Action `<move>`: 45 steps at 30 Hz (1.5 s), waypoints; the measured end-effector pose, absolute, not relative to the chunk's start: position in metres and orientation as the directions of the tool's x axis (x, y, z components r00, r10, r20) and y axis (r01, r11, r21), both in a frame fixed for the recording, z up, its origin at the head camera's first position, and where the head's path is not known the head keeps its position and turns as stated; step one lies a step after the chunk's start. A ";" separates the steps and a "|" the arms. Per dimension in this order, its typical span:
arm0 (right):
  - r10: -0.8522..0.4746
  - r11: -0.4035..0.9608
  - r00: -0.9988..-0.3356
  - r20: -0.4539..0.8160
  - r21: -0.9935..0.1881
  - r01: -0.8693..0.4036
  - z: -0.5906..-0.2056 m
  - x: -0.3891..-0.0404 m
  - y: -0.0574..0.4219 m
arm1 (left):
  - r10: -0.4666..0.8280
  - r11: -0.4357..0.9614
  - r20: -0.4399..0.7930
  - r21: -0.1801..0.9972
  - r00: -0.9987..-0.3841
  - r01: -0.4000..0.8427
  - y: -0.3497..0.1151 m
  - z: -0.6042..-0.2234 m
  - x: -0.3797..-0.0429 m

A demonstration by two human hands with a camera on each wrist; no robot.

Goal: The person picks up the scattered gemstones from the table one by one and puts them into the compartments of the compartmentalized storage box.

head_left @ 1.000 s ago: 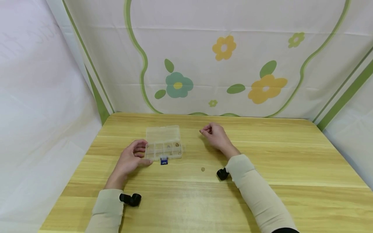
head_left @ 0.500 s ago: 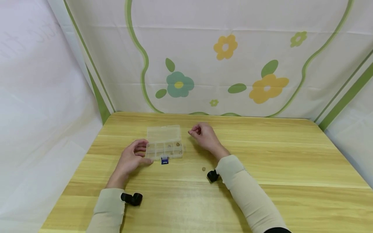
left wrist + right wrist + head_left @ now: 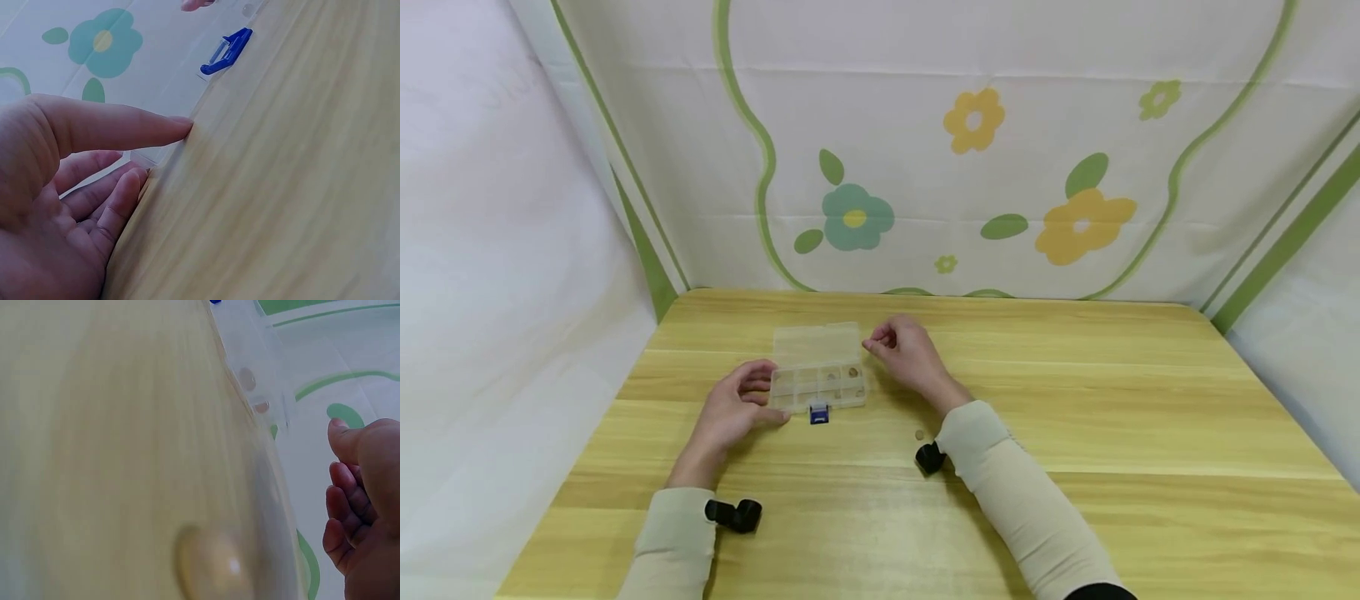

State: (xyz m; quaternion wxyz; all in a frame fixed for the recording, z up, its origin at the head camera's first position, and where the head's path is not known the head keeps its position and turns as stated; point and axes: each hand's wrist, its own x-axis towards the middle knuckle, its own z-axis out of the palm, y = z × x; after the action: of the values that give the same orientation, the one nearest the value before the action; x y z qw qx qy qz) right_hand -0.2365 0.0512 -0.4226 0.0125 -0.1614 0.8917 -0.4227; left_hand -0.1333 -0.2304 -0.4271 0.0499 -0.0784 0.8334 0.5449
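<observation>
While the left hand point(image 3: 730, 414) is bracing the clear plastic compartment box point(image 3: 817, 377) at its left end, thumb tip touching the near corner and fingers loosely curved against the side, the box is sitting lid-open near the back-left of the light wooden table point(image 3: 1075, 433). Not gripping, just steadying.

The right hand point(image 3: 901, 350) is hovering just right of the open lid, fingers curled toward the thumb; I cannot tell whether anything is pinched there.

Small brown round pieces are sitting in some compartments point(image 3: 851, 372); one more brown piece point(image 3: 919, 435) is lying loose on the table, near the right forearm.

My read on doing this well: keeping the left-hand brace on, coming in low over the right-end cells, keeping clear of the blue latch point(image 3: 819, 414).
</observation>
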 end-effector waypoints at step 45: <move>-0.535 0.619 -0.831 0.150 -0.600 -0.507 -0.419 -0.217 -0.021 | -0.075 0.374 -0.147 0.913 -0.986 -0.164 -0.233 -0.428 -0.135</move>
State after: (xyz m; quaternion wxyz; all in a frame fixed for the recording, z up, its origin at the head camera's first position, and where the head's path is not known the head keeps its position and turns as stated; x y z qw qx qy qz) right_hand -0.2169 -0.0214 -0.4194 0.0219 -0.2897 0.8995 -0.3265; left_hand -0.1346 -0.2328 -0.4278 0.0403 -0.0720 0.8280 0.5546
